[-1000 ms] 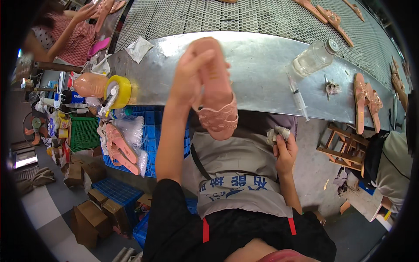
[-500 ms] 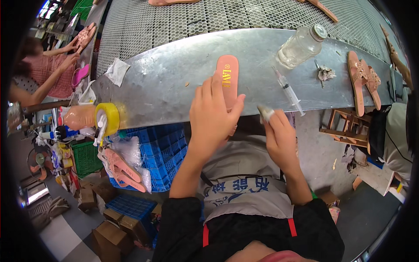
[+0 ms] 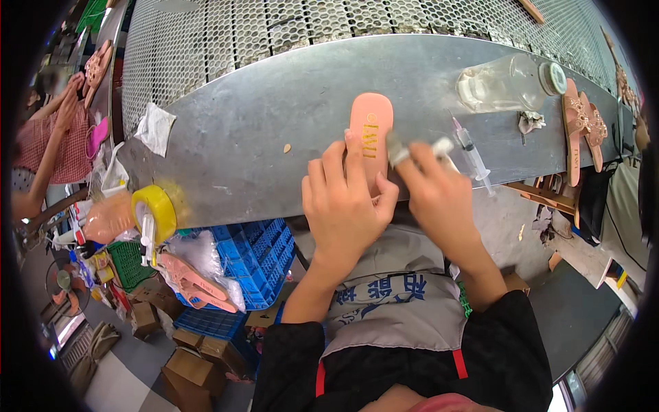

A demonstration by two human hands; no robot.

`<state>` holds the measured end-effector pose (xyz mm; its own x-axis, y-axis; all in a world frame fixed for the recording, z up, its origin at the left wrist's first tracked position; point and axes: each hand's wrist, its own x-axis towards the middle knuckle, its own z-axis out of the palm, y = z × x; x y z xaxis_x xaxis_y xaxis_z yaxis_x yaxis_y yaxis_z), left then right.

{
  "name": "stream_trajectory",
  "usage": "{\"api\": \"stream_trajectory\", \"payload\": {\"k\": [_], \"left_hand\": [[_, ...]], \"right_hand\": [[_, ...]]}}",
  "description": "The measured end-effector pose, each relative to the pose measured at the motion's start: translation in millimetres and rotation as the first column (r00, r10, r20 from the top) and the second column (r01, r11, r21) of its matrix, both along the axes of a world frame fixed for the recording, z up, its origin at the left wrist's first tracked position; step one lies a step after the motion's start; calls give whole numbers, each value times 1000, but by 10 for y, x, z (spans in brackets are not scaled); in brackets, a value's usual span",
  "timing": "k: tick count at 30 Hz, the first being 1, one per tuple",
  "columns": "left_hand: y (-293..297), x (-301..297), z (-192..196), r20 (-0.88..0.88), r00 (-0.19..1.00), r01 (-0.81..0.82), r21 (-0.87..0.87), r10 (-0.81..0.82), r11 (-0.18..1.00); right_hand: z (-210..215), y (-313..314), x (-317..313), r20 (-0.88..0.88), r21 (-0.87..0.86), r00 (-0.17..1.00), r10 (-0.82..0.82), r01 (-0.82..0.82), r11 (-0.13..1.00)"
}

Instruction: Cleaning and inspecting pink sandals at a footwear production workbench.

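A pink sandal (image 3: 373,110) with gold lettering on its insole lies over the metal table, heel end away from me. My left hand (image 3: 347,206) grips its near part, fingers across the insole and thumb at the right edge. My right hand (image 3: 439,192) is closed on a small tool wrapped in whitish cloth (image 3: 443,147). The tool's grey tip (image 3: 395,147) is at the sandal's right edge; motion blur hides its exact kind and whether it touches. A syringe (image 3: 472,152) lies on the table just right of my right hand.
A clear bottle (image 3: 504,84) lies at the back right beside a crumpled scrap (image 3: 530,121) and a pair of pink sandals (image 3: 575,130). At left are a white cloth (image 3: 156,129), a yellow tape roll (image 3: 159,213) and a blue crate (image 3: 254,254). Another person's hands (image 3: 71,99) hold a sandal far left.
My right hand has moved up and left, bringing the tool's tip to the sandal's right edge. The left hand still holds the sandal. The view has shifted a little.
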<state>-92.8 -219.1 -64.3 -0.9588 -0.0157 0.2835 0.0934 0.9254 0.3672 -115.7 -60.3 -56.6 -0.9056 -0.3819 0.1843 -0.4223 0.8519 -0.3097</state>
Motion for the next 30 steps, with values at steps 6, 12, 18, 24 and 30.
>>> {"api": "stream_trajectory", "payload": {"k": [6,12,18,24,30], "left_hand": [[27,-16,-9,93,996,8,-1,-8,1000],[9,-30,-73,1,1000,8,-73,-8,997],[-11,8,-16,-10,999,32,-80,-33,996],[44,-7,35,99,995,22,-24,-20,999],[20,-14,-86,14,999,53,-90,-52,995]], "right_hand": [[-4,-55,-130,-43,5,997,-56,57,998],[12,-87,162,-28,-17,999,-25,25,1000],[14,-187,-78,-28,-49,995,-94,92,995],[28,-101,166,22,-34,996,-91,92,995],[-14,-82,105,1,-14,995,-99,99,995]]}}
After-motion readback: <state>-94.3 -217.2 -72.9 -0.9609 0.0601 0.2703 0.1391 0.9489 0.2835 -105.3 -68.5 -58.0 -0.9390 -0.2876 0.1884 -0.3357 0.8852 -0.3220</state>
